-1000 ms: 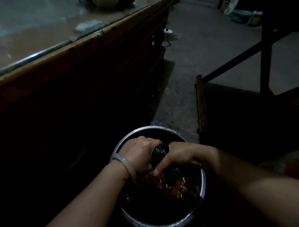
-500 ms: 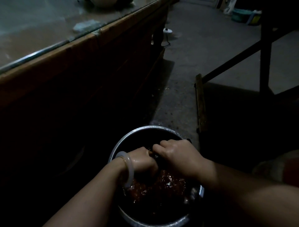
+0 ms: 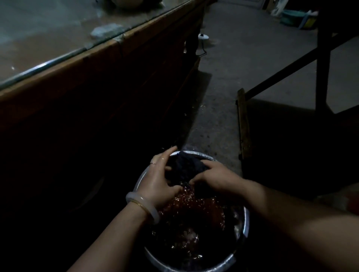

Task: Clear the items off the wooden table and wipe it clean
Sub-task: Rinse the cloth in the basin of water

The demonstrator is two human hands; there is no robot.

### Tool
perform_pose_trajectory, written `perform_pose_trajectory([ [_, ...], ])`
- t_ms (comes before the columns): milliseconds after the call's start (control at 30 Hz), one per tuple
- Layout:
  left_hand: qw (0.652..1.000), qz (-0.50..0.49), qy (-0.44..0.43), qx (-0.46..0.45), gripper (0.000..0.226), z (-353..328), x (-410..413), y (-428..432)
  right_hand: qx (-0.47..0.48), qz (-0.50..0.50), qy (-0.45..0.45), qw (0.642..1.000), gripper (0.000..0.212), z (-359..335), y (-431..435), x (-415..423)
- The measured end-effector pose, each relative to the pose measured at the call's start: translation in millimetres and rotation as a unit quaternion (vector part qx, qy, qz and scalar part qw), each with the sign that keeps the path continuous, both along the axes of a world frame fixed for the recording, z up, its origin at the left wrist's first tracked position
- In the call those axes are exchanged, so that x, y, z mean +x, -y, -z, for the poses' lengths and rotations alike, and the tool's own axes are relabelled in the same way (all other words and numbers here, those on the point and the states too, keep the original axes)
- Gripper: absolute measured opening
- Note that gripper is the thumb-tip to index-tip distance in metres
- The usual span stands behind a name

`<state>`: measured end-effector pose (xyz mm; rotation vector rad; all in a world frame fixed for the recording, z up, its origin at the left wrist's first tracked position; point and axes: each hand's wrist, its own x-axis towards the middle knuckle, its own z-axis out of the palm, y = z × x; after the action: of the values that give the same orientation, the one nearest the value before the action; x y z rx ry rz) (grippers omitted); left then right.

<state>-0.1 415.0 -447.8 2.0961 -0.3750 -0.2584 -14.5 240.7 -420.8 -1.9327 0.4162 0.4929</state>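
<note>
A dark cloth (image 3: pixel 186 165) is held above the far rim of a metal basin (image 3: pixel 245 223) standing on the floor beside the wooden table (image 3: pixel 101 56). It is gripped by the left hand (image 3: pixel 161 182), thumb curled against it and the forefinger stretched toward the rim, and pinched by the curled fingers of the right hand (image 3: pixel 215 176). Rippled water is seen in the basin below. On the table's glass top, near its edge, a pale crumpled scrap (image 3: pixel 105 31) is left, and part of a round vessel (image 3: pixel 128 2) at the far end. If the cloth is lifted under-wrung, water may be dripped over floor and table edge; the basin could be tipped by a hard press on its rim.
</note>
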Motion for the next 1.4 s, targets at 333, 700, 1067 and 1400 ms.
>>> perform_pose_trajectory([
  [333, 0.936, 0.135, 0.319, 0.069, 0.062, 15.7, -4.5, 13.1, 0.109, -0.132, -0.245, 0.954, 0.031, -22.7, 13.8, -0.3],
  [700, 0.965, 0.110, 0.019, 0.239, 0.009, 8.4, -11.2, 23.3, -0.351, -0.360, 0.058, 0.862, 0.031, -15.8, -10.3, -13.4],
  [1067, 0.846, 0.027, -0.508, -0.157, 0.015, -10.1, -29.1, 24.3, -0.449, -0.379, 0.516, 0.623, 0.027, 19.0, 12.3, -4.3],
  [1400, 0.843, -0.037, -0.500, -0.196, 0.010, -11.5, -13.0, 14.4, -0.490, -0.411, 0.433, 0.636, 0.062, 8.5, 9.8, -4.2],
])
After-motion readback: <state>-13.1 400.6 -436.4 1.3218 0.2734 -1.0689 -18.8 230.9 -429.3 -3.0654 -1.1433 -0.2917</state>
